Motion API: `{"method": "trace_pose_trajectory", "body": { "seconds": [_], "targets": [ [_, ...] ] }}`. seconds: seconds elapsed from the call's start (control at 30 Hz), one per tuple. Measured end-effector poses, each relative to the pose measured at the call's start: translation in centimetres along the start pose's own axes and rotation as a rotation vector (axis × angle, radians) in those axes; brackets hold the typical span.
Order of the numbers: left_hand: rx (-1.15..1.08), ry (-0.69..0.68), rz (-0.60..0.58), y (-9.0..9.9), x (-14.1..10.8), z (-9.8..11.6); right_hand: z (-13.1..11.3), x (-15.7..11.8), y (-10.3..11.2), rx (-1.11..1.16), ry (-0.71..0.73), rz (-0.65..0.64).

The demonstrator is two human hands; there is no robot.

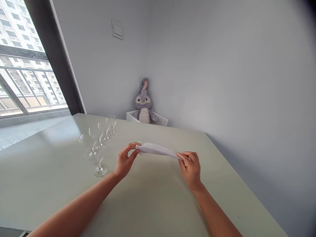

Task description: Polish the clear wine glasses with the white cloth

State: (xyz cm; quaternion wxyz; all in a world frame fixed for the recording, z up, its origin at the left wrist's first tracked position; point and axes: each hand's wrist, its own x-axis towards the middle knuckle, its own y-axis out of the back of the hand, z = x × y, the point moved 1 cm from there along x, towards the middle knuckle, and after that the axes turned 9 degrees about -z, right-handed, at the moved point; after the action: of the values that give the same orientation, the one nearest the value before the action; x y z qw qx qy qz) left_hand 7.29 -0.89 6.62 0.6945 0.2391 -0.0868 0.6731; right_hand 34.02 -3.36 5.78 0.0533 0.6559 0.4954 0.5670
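A thin white sheet (158, 150), paper or cloth, stretches between my two hands above the middle of the table. Its left end is pinched between the thumb and fingers of my left hand (126, 159). My right hand (191, 168) pinches the right end, which hangs slightly lower. The sheet is seen nearly edge-on, so its flat face is mostly hidden. Left of my left hand, several clear stemmed glasses stand in a slanting group, the nearest with its round foot (100, 170) on the table.
The pale green table (153, 204) reaches to the grey walls. Past its far edge, a purple plush toy (143, 105) sits in a white perforated basket (161, 120). A window with a railing (29, 69) is at the left, and a switch (118, 30) is on the wall.
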Motion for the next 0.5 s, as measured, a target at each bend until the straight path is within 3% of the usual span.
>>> {"method": "trace_pose_trajectory", "body": {
  "seconds": [0.03,0.1,0.2,0.3,0.37,0.5],
  "targets": [
    [0.004,-0.028,-0.025,0.1,0.1,0.2,0.1,0.0,0.2,-0.037,0.032,0.016],
    [0.013,0.008,-0.117,0.4,0.2,-0.1,0.5,-0.1,0.2,-0.082,0.074,-0.076],
    [0.095,0.162,-0.241,0.7,0.4,-1.7,0.6,-0.5,0.1,-0.041,0.131,-0.462],
    [0.260,0.266,-0.243,0.8,0.4,-3.1,0.1,-0.8,0.4,0.126,0.122,-0.811],
    [0.375,0.269,-0.236,0.6,0.3,-3.6,0.0,-0.8,0.7,0.225,0.032,-0.842],
    [0.553,0.152,-0.410,-0.4,0.0,-4.3,1.1,-0.7,0.0,0.151,-0.129,-0.575]
  ]
}}
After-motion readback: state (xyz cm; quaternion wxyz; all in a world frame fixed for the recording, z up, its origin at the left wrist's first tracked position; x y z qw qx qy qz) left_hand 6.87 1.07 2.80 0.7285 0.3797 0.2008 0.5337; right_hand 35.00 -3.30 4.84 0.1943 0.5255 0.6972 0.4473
